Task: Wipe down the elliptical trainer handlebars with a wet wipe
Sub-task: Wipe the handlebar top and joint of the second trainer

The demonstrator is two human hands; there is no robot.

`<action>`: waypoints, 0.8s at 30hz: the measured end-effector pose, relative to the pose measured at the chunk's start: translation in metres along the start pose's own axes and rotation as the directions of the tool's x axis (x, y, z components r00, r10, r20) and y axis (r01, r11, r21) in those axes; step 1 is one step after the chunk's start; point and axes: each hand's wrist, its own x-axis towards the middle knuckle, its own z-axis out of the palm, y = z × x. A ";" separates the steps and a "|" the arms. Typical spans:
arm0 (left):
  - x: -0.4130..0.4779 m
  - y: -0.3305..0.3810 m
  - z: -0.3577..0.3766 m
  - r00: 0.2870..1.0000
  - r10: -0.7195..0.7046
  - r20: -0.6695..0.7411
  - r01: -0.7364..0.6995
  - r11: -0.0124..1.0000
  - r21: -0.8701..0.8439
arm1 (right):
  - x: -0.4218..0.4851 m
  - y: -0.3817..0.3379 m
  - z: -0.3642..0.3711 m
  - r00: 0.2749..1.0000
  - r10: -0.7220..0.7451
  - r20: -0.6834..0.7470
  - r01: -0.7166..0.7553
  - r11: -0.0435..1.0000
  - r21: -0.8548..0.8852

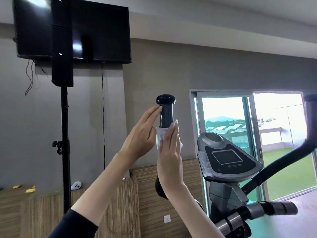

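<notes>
- Left handlebar (166, 115): black upright grip with a rounded knob on top, part of the elliptical trainer; it stands left of the console, in front of the grey wall. Its lower length is hidden behind the hands.
- Wet wipe (160, 135): white and crumpled, lying against the left handlebar below the knob. It is sandwiched between the bar and the right palm, with edges showing on both sides of that hand.
- Right hand (169, 152): seen from the back, fingers straight and pointing up, pressing the wet wipe flat against the handlebar. The thumb is not visible.
- Left hand (142, 133): open, fingers straight and together, with the fingertips (158, 109) touching the bar just under the knob, above the wipe.
- Console (226, 157): grey and black, with a small dark screen, three buttons below it and a round recess above.
- Right handlebar (311, 117): black and curved, at the right of the view, blurred.
- Television (96, 30): dark, mounted on the wall, with cables hanging beneath.
- Speaker (62, 48): tall black box on a black pole stand (66, 143).
- Worktop (34, 203): wood-grained, along the wall; yellow items (30, 189) and a white controller (76, 185) lie at its back edge.
- Sliding glass door (248, 121): behind the trainer, showing lawn and rooftops.
</notes>
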 end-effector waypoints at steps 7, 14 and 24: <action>0.002 0.001 -0.012 0.990 0.030 0.136 -0.034 0.999 0.030 | -0.049 0.011 0.008 0.994 -0.098 0.050 0.101 0.992 -0.077; 0.005 0.004 -0.018 0.983 -0.030 0.182 0.031 0.999 -0.006 | -0.007 -0.002 -0.007 1.000 -0.009 -0.027 0.016 0.969 0.246; -0.001 0.004 -0.009 0.985 -0.029 0.168 0.033 0.999 -0.022 | -0.071 0.021 0.021 1.000 0.018 -0.001 -0.017 0.993 0.117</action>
